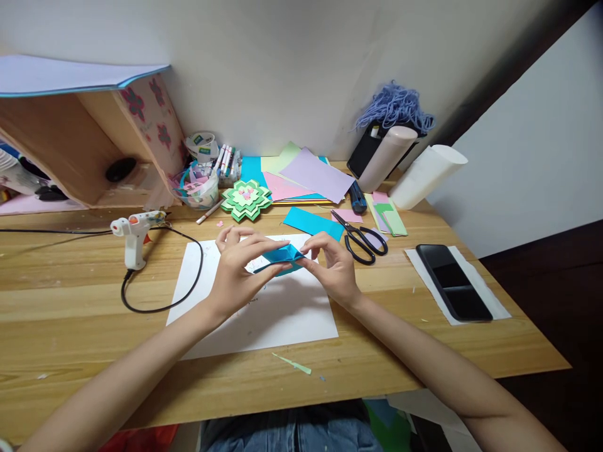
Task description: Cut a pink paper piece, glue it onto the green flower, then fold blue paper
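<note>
A folded piece of blue paper (pixel 284 253) is held between my two hands, above a white sheet of paper (pixel 282 320) lying on the wooden table. My left hand (pixel 240 267) grips its left side, thumb below and fingers above. At the right end, my right hand (pixel 332 267) pinches a corner between thumb and fingers. The fold stands partly open toward me; its far side is hidden. Just beyond my right hand lie black-handled scissors (pixel 362 242) and a flat blue paper strip (pixel 313 223).
A white glue gun (pixel 136 238) stands at the left, its cord looping onto the sheet. Behind are a green layered paper flower (pixel 247 201), a tub of scraps (pixel 200 188) and stacked coloured papers (pixel 318 176). A phone (pixel 452 282) lies at the right near the table's edge.
</note>
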Motion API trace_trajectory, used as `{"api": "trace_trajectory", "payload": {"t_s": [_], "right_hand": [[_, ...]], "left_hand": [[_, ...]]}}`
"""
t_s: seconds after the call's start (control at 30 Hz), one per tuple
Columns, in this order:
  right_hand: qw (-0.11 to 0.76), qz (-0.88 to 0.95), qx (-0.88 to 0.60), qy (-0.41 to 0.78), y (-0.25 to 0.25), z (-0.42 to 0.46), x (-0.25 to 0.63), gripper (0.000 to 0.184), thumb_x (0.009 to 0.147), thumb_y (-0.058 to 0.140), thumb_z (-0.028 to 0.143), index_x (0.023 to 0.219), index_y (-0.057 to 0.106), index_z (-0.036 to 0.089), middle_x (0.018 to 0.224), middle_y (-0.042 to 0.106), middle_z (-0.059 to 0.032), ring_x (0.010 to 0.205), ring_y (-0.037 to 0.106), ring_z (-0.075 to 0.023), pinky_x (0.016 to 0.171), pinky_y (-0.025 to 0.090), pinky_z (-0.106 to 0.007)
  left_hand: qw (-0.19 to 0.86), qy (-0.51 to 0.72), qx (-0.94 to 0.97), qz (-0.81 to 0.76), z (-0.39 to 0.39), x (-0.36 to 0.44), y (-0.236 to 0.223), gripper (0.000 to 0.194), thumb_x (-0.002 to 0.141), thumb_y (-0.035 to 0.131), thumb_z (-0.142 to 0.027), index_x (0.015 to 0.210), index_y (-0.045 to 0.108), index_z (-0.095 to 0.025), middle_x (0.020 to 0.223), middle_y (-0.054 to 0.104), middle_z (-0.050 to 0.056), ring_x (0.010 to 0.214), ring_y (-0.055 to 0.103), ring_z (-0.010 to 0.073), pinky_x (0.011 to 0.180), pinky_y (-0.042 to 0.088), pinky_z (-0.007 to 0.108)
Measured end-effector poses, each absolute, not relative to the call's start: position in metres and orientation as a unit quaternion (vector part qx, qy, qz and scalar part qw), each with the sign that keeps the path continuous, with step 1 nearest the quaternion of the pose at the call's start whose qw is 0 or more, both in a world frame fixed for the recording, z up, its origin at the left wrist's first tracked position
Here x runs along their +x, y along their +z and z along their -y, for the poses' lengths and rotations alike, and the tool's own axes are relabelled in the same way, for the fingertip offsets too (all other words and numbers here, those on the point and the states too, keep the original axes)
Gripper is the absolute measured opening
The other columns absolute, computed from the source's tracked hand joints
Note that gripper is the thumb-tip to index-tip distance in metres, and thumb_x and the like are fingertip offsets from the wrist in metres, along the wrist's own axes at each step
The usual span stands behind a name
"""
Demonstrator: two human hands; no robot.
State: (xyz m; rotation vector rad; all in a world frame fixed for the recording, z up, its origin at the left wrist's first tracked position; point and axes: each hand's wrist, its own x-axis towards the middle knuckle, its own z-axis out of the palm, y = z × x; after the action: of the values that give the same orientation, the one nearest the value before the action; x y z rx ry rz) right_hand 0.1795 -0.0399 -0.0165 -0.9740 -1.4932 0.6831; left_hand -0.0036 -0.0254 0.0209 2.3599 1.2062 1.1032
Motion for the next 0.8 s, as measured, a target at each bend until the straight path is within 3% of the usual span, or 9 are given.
{"api": "trace_trajectory", "payload": {"t_s": [0.1, 0.27, 0.4, 0.57, 0.8], "right_hand": [[0.582, 0.648, -0.416, 0.261, -0.015, 0.041, 0.18, 0.009, 0.074, 0.066, 0.024, 0.08, 0.059, 0.024, 0.077, 0.06, -0.0009, 0.069, 0.052, -0.0157, 0.064, 0.043, -0.032], [0.596, 0.65, -0.414, 0.227, -0.015, 0.043, 0.181, 0.008, 0.073, 0.066, 0.022, 0.078, 0.06, 0.025, 0.074, 0.06, -0.0006, 0.071, 0.055, -0.0173, 0.069, 0.043, -0.035], [0.587, 0.671, -0.396, 0.221, -0.014, 0.044, 0.181, 0.007, 0.074, 0.066, 0.022, 0.077, 0.061, 0.025, 0.073, 0.061, -0.0008, 0.072, 0.056, -0.0178, 0.069, 0.044, -0.035], [0.577, 0.695, -0.376, 0.206, -0.014, 0.046, 0.18, 0.01, 0.074, 0.066, 0.017, 0.079, 0.062, 0.025, 0.073, 0.062, -0.0004, 0.072, 0.057, -0.0173, 0.069, 0.045, -0.034], [0.595, 0.689, -0.367, 0.191, -0.016, 0.046, 0.18, 0.01, 0.073, 0.066, 0.013, 0.076, 0.06, 0.021, 0.071, 0.06, -0.0008, 0.07, 0.056, -0.016, 0.067, 0.043, -0.033]], "left_hand": [[0.186, 0.385, 0.811, -0.4, 0.024, -0.004, 0.022, 0.03, 0.071, 0.065, -0.043, 0.098, 0.065, -0.031, 0.091, 0.067, 0.001, 0.092, 0.052, 0.0211, 0.093, 0.03, 0.043], [0.273, 0.351, 0.828, -0.343, 0.017, -0.01, 0.03, 0.027, 0.087, 0.043, -0.033, 0.106, 0.062, -0.03, 0.098, 0.066, 0.002, 0.093, 0.054, 0.0184, 0.09, 0.035, 0.039], [0.216, 0.312, 0.881, -0.283, 0.01, -0.016, 0.035, 0.027, 0.082, 0.053, -0.026, 0.107, 0.061, -0.029, 0.097, 0.066, 0.002, 0.092, 0.055, 0.0171, 0.095, 0.031, 0.039], [0.099, 0.324, 0.905, -0.258, 0.008, -0.018, 0.03, 0.026, 0.082, 0.054, -0.021, 0.103, 0.062, -0.032, 0.087, 0.068, -0.001, 0.086, 0.058, 0.0142, 0.098, 0.028, 0.04], [0.114, 0.387, 0.879, -0.254, 0.011, -0.013, 0.026, 0.022, 0.081, 0.056, -0.016, 0.098, 0.064, -0.026, 0.077, 0.066, 0.0, 0.077, 0.056, 0.0134, 0.088, 0.035, 0.038]]}}
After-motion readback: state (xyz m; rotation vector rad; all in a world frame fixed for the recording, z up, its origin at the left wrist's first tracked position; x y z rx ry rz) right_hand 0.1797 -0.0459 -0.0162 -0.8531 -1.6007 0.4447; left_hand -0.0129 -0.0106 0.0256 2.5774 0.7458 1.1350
